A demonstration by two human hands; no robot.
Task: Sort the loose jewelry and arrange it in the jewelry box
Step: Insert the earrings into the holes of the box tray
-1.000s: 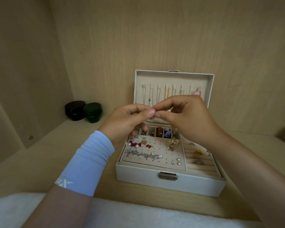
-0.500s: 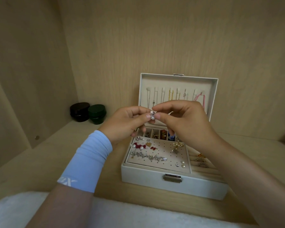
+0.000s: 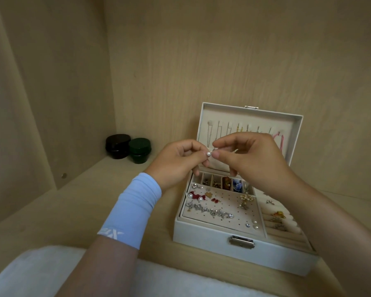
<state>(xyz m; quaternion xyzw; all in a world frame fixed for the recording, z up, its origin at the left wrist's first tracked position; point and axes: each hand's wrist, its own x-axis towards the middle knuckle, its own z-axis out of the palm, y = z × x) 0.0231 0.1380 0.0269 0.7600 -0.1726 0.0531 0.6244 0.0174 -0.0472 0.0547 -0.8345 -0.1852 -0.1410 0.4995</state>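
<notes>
A white jewelry box (image 3: 204, 239) stands open on the wooden shelf, its lid upright with several chains hanging inside. Earrings, pearls and a silver leaf piece lie on its perforated tray (image 3: 227, 209); small compartments behind and ring rolls at the right hold more pieces. Above the box, my left hand (image 3: 176, 161) and my right hand (image 3: 248, 155) meet fingertip to fingertip, both pinching a small pearl earring (image 3: 208, 154) between them.
Two dark round jars, one black (image 3: 117, 146) and one green (image 3: 140, 150), sit in the back left corner. A white fluffy cloth (image 3: 41, 273) lies along the shelf's front edge. Wooden walls close in the left and back.
The view has shifted so the box sits lower right. The pearl earring, hidden between my fingertips a second ago, now shows; my hands stay together above the box.
</notes>
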